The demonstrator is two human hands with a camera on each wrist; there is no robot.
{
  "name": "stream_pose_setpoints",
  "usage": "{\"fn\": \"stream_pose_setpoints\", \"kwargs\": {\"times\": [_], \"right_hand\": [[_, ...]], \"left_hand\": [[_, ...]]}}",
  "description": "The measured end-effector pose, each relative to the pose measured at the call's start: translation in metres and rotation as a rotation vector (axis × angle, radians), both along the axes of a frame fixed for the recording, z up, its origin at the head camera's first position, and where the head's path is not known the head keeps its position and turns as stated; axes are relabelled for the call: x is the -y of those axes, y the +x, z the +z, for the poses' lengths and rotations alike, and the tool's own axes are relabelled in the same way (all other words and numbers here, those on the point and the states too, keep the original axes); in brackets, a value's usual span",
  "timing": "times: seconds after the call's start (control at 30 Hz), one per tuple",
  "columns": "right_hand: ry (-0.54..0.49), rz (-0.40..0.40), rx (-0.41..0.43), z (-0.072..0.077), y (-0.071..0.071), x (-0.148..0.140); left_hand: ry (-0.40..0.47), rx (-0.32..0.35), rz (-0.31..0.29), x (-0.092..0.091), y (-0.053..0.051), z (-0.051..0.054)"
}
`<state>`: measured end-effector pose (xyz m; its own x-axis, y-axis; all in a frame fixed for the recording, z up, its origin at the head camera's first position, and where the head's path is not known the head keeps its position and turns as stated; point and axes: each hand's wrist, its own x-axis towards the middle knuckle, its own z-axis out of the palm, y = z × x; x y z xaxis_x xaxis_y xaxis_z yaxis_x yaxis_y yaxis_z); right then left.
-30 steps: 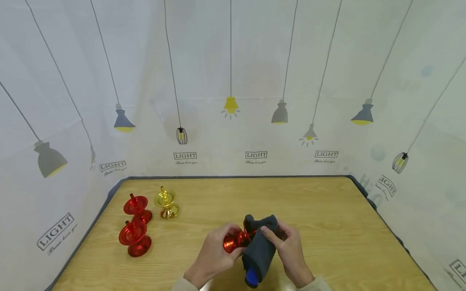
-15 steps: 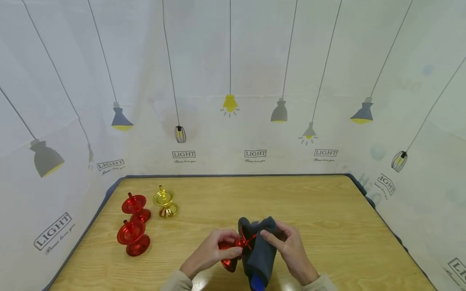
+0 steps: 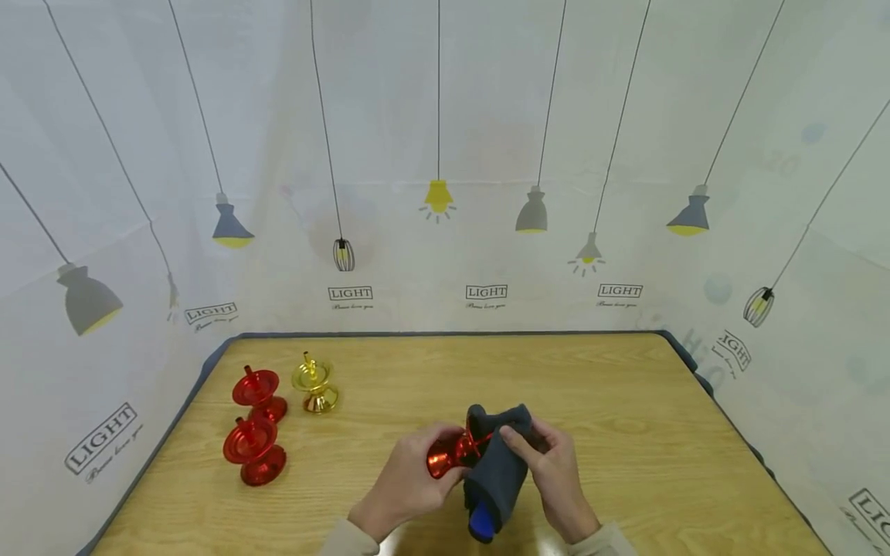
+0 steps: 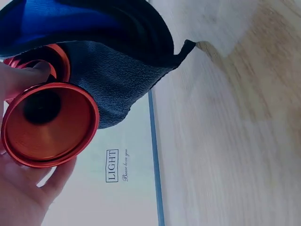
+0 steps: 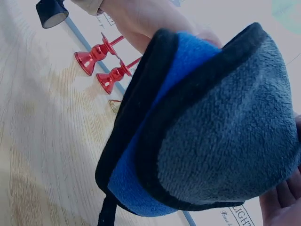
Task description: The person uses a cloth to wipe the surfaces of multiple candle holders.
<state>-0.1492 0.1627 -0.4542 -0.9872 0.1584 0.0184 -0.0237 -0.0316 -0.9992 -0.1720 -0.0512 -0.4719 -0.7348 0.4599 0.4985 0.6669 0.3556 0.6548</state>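
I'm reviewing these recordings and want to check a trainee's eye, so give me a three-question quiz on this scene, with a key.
1. Multiple choice: how many red holders stand on the table?
a) one
b) two
c) four

2. True or false: the gold holder stands on the table, touched by neither hand.

3. Fill in both blanks: the left hand grips a ___, while the right hand holds a ___.

Key:
1. b
2. True
3. held red holder; cloth
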Motion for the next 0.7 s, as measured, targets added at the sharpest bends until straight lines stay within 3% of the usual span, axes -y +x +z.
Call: {"fn": "stream_pose_setpoints", "kwargs": {"times": [0.17, 0.27, 0.33, 0.57, 0.7], "right_hand": [[0.0, 0.017, -0.023, -0.002, 0.001, 0.0], [-0.002, 0.037, -0.034, -0.003, 0.001, -0.001], [-0.006, 0.061, -0.033, -0.003, 0.002, -0.003], [0.014, 0.194, -0.072, -0.009, 0.001, -0.009], [0.03, 0.203, -0.085, -0.011, 0.001, -0.011]], "left_hand": [[0.001, -0.01, -0.013, 0.002, -0.001, -0.001], [0.004, 0.032, -0.056, 0.004, -0.003, -0.001], [0.026, 0.096, -0.105, 0.006, -0.004, -0.001], [0.126, 0.413, -0.275, 0.012, -0.008, -0.003], [0.124, 0.505, -0.346, 0.014, -0.012, -0.005]]}}
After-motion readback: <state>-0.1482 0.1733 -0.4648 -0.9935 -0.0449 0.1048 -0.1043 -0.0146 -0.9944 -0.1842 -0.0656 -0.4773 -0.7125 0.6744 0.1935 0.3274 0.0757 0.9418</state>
